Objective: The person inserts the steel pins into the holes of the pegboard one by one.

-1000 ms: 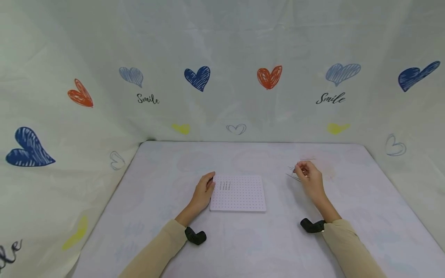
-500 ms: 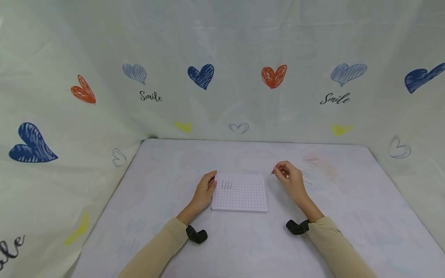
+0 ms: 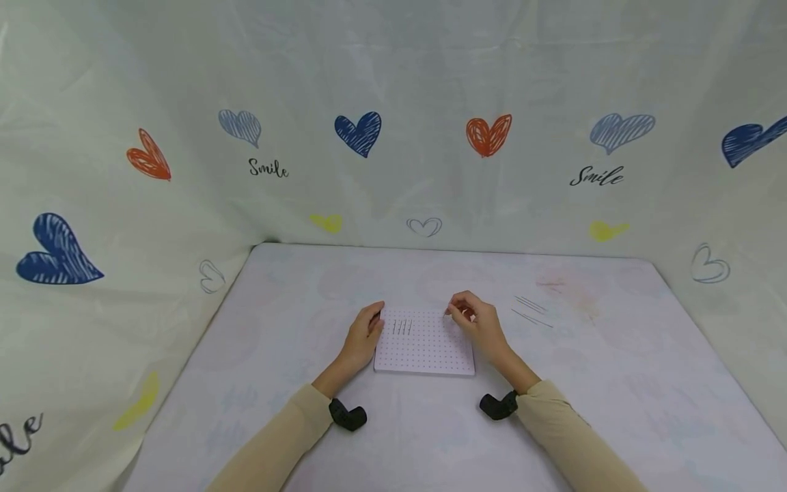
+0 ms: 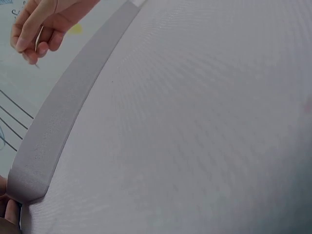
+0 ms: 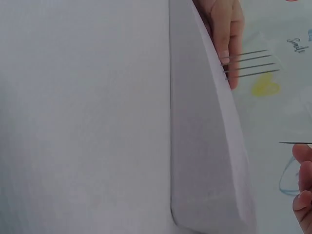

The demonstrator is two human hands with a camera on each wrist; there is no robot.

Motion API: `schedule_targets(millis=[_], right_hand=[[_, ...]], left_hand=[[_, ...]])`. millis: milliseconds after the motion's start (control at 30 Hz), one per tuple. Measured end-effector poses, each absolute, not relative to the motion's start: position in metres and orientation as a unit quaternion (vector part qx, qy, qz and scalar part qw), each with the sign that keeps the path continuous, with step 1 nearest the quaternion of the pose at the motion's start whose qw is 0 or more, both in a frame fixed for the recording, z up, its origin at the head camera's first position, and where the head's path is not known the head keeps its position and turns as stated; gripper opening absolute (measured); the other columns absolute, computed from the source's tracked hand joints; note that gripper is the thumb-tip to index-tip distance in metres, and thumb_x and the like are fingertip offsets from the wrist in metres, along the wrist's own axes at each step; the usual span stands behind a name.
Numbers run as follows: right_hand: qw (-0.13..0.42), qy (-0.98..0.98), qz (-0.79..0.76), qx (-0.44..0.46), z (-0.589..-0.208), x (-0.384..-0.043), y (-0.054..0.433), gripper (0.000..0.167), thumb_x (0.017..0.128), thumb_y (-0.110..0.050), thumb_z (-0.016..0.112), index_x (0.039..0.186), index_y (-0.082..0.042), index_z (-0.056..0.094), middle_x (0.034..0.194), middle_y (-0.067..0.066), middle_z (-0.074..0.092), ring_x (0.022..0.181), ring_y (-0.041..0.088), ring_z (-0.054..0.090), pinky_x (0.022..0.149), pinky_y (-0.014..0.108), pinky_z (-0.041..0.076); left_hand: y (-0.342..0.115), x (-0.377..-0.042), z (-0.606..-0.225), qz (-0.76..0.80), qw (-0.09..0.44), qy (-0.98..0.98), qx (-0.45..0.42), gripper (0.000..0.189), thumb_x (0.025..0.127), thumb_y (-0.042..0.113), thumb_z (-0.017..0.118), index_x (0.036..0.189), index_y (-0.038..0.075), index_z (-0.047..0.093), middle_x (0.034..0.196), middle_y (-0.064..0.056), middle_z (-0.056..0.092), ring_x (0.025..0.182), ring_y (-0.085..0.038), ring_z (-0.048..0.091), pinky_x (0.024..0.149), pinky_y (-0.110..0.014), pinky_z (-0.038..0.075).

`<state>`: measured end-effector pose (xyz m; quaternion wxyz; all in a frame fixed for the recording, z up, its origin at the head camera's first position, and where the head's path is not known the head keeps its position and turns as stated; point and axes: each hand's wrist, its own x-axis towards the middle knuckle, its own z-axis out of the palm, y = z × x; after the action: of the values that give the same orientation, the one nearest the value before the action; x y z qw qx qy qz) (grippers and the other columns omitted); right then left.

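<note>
A white pegboard (image 3: 430, 359) with rows of small holes lies on the table. Several thin dark needles (image 3: 402, 326) stand in a row in its upper left part. My left hand (image 3: 359, 345) grips the board's left edge, thumb and fingers at its side. Above the board's upper right part, my right hand (image 3: 482, 328) pinches another needle (image 5: 295, 143) between thumb and fingertips. In the right wrist view its pointed end sticks out, apart from the standing row. The left wrist view shows the right hand's fingers (image 4: 41, 39) beyond the board's thick side.
Loose needles (image 3: 531, 305) lie on the white table (image 3: 418, 437) to the right of the board. A faint reddish stain (image 3: 572, 294) marks the cloth behind them. A pale curtain (image 3: 399, 184) with printed hearts rises behind the table and at its sides.
My right hand has moved left from the loose needles to over the board, carrying one needle. My left hand keeps its grip on the board's edge.
</note>
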<state>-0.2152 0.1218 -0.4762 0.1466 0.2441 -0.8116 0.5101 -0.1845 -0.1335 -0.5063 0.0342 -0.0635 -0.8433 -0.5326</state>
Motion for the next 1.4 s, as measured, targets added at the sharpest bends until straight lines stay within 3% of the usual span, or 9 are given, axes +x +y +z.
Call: schedule_targets(millis=[300, 667, 900, 1400], right_hand=[[0.122, -0.802, 0.517, 0.274, -0.481, -0.213, 0.102, 0.01, 0.094, 0.001, 0.065, 0.095, -0.009, 0.065, 0.082, 0.008, 0.072, 0.071, 0.012, 0.054, 0.06, 0.02, 0.043], [0.077, -0.812, 0.494, 0.303, -0.487, -0.206, 0.09, 0.004, 0.099, -0.009, 0.063, 0.098, -0.007, 0.066, 0.085, 0.002, 0.071, 0.068, 0.01, 0.048, 0.057, 0.021, 0.04], [0.083, -0.822, 0.472, 0.307, -0.49, -0.205, 0.088, 0.007, 0.096, -0.006, 0.065, 0.097, -0.012, 0.067, 0.085, -0.005, 0.064, 0.067, 0.01, 0.047, 0.056, 0.022, 0.041], [0.093, -0.827, 0.454, 0.318, -0.492, -0.205, 0.085, 0.004, 0.094, -0.01, 0.069, 0.097, -0.008, 0.068, 0.083, -0.007, 0.06, 0.069, 0.008, 0.045, 0.057, 0.023, 0.04]], left_hand=[[-0.134, -0.186, -0.508, -0.532, 0.039, -0.843, -0.07, 0.043, 0.104, -0.001, 0.045, 0.147, -0.007, 0.04, 0.149, -0.023, 0.04, 0.139, -0.033, 0.04, 0.114, -0.039, 0.037], [-0.134, -0.186, -0.505, -0.539, 0.037, -0.838, -0.074, 0.043, 0.104, -0.001, 0.044, 0.147, -0.007, 0.039, 0.149, -0.024, 0.04, 0.14, -0.034, 0.039, 0.115, -0.04, 0.036], [-0.136, -0.187, -0.509, -0.536, 0.042, -0.839, -0.085, 0.042, 0.104, -0.002, 0.045, 0.146, -0.009, 0.04, 0.148, -0.024, 0.041, 0.14, -0.034, 0.038, 0.115, -0.038, 0.036], [-0.135, -0.188, -0.51, -0.543, 0.041, -0.834, -0.088, 0.043, 0.105, -0.001, 0.044, 0.147, -0.008, 0.038, 0.15, -0.024, 0.038, 0.141, -0.033, 0.037, 0.115, -0.038, 0.035]])
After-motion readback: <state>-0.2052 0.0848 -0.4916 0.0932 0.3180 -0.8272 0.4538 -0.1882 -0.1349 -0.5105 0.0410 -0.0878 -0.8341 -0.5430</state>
